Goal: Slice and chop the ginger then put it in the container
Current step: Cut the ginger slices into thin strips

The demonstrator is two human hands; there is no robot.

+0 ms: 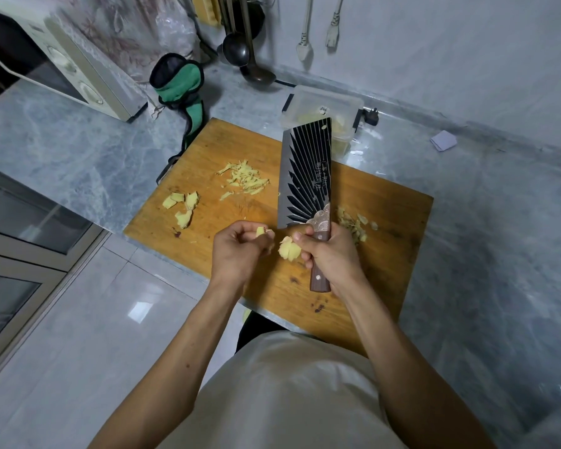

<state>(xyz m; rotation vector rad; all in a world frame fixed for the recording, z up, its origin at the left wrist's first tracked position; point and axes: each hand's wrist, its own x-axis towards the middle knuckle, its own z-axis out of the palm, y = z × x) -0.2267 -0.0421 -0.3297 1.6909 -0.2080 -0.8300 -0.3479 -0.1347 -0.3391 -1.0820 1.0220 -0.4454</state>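
Now, everything placed from the cutting board (208,150):
Board: wooden, lying on the grey marble desk (78,150), its near corner jutting past the desk edge.
Right hand (329,254): over the board's near half, fingers (300,236) curled round the handle of the cleaver (306,176); the dark ribbed blade points away toward the board's far edge, flat side up.
Left hand (237,251): just left of the right hand, over the board's near edge, fingertips pinching a small ginger piece (260,231).
Ginger lump (289,249): a pale peeled lump sits between the two hands, touching the right hand's fingers; whether those fingers also pinch it I cannot tell.
Ginger slices (183,205): a few flat pieces on the board's left part.
Ginger strips (243,176): a loose pile at the board's middle, left of the blade.
Ginger scraps (353,223): scattered on the board's right part, partly hidden by the right hand.
Container (324,105): clear plastic, on the desk just beyond the board's far edge; the blade tip covers its near side, pale yellow contents show inside.
Cloth (178,82): green and black, on the desk beyond the board's far left corner.
Microwave (72,66): on the desk well left of the board.
Ladles (240,50): hanging on the wall beyond the board.
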